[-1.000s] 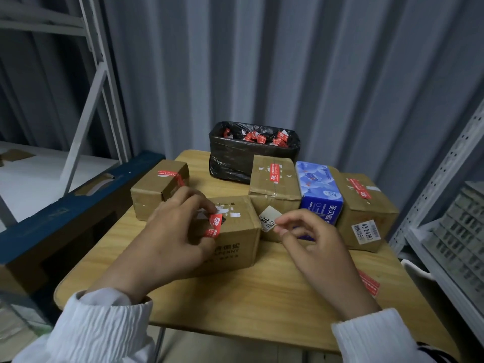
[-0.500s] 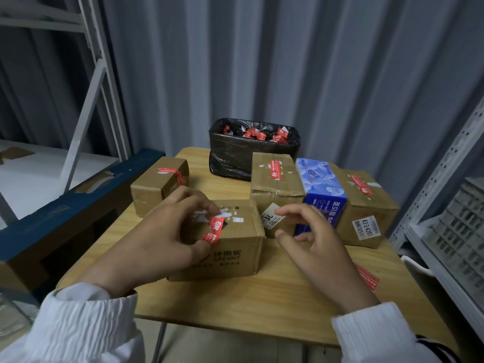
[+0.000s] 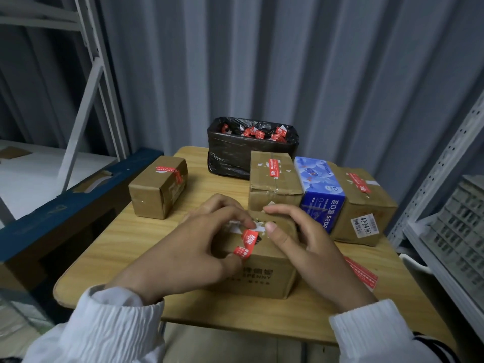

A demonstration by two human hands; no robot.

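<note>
Near the front middle of a pale wooden table (image 3: 125, 244): a brown cardboard box (image 3: 264, 281), printed "SPENNY" in black on its near face, below larger characters partly hidden by the left thumb. Across its top front edge, a red sticker strip (image 3: 247, 243) with white writing too small to read, bowed up off the cardboard. Pinched there by the left hand (image 3: 193, 247), forefinger at the upper end, thumb at the lower end on the near face. Just beside the strip, torn white paper remnants stuck to the top.

On the box's right side, the right hand (image 3: 314, 247), gripping: thumb tip pressed on the top, fingers curled over the far edge.

Directly behind, a taller creased brown carton (image 3: 272, 184) with a red sticker on top. Touching its right side, a blue and white tissue pack (image 3: 323, 189) lettered "sepe", the rest hidden by the right hand. Right again, a brown parcel (image 3: 366, 203) with a white label reading "43-2-4207". At the far edge, a black bag-lined bin (image 3: 235, 155) holding crumpled red stickers. Well apart on the left, a small brown taped box (image 3: 157, 192) with a red strip folded over its top edge. Flat on the table near the right wrist, a loose red strip (image 3: 362, 275).
</note>
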